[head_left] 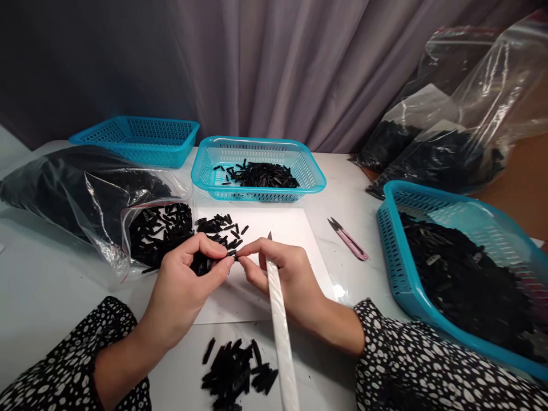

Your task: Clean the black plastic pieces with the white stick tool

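My left hand (188, 274) is curled around a bunch of small black plastic strips (201, 264), thumb and forefinger pinching one at its tip. My right hand (285, 274) meets it from the right, fingertips pinched on the same strip, and also holds a long white-wrapped blade tool (280, 331) that runs down toward me. Both hands hover over a white sheet (278, 228) on the table. Loose black strips (222, 225) lie on the sheet beside an open clear bag (107, 205) full of them. Another small pile of strips (235, 374) sits near the table's front edge.
A teal basket (257, 149) holding some strips stands behind the sheet; an empty-looking teal basket (137, 137) is at back left. A large teal basket (398, 245) full of black pieces is at right. Pink thread snips (349, 240) lie between. Clear bags (449, 131) are at back right.
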